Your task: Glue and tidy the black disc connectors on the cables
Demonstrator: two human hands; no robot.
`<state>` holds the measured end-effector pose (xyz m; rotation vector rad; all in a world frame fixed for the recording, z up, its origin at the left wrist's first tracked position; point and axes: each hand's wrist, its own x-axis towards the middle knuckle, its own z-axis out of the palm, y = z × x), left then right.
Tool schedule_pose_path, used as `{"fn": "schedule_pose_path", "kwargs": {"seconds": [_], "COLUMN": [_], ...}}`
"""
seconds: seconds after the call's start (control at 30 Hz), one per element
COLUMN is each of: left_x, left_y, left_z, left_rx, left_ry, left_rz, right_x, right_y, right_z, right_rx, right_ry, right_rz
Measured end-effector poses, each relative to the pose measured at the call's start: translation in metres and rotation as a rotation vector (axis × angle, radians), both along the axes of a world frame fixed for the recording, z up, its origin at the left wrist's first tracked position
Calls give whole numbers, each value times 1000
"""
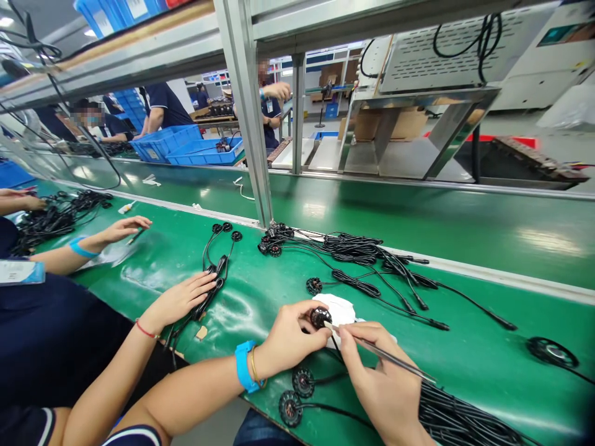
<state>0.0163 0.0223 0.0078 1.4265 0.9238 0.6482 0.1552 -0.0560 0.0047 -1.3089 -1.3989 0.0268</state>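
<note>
My left hand [289, 334], with a blue band at the wrist, pinches a small black round part [320, 318] with a cable between thumb and fingers. My right hand [388, 378] grips metal tweezers [390, 356]. A small pale piece [328, 324] is at their tip, against the part's edge. Behind the hands lies a crumpled white cloth or paper [339, 308], partly hidden. Two similar round parts with cables, one of them a black disc [290, 407], rest below my left hand. A bundle of black cables [460, 415] lies beside my right hand.
A pile of coiled black cables [353, 248] lies along the bench's back edge, and a larger black ring [552, 352] at the right. To my left, a co-worker's hand [188, 297] rests on black cables. A metal post [246, 111] stands ahead; blue bins [204, 152] lie beyond.
</note>
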Motion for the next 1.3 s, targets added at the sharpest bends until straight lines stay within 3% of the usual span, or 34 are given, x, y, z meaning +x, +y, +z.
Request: {"fn": "schedule_pose_path", "kwargs": {"seconds": [0.3, 0.4, 0.5, 0.57, 0.63, 0.73, 0.8, 0.9, 0.97, 1.03, 1.1, 1.2, 1.3], "left_x": [1, 2, 3, 3, 2, 0, -1, -1, -1, -2, -3, -5, -7], "left_y": [0, 1, 3, 4, 4, 4, 4, 4, 4, 5, 5, 6, 9], "left_z": [2, 2, 4, 5, 5, 5, 4, 3, 3, 3, 4, 4, 3], "left_rx": [-36, -78, -139, -147, -147, -136, -114, -83, -73, -84, -126, -205, -245], "left_ry": [-19, -18, -11, -12, -3, 2, -6, -11, -5, -18, -91, -283, -417], "left_rz": [-4, -2, 12, 14, 9, -4, -21, -38, -34, -18, -10, -39, -128], "right_x": [-2, 1, 11, 24, 44, 88, 117, 141, 134, 111, 79, 36, 15], "right_y": [1, 2, 1, 2, 4, 4, 2, -4, -5, -3, -1, -2, -7], "right_z": [-7, -7, -5, -2, -1, -8, -18, -28, -25, -15, -4, 6, 8], "right_rx": [-1, -17, -50, -105, -165, -344, -536, -699, -643, -467, -303, -290, -247], "right_ry": [-122, -60, 88, 76, -107, -588, -832, -925, -870, -700, -423, -152, -41], "right_rz": [115, 132, 58, -49, -192, -400, -391, -360, -411, -392, -179, 157, 202]}}
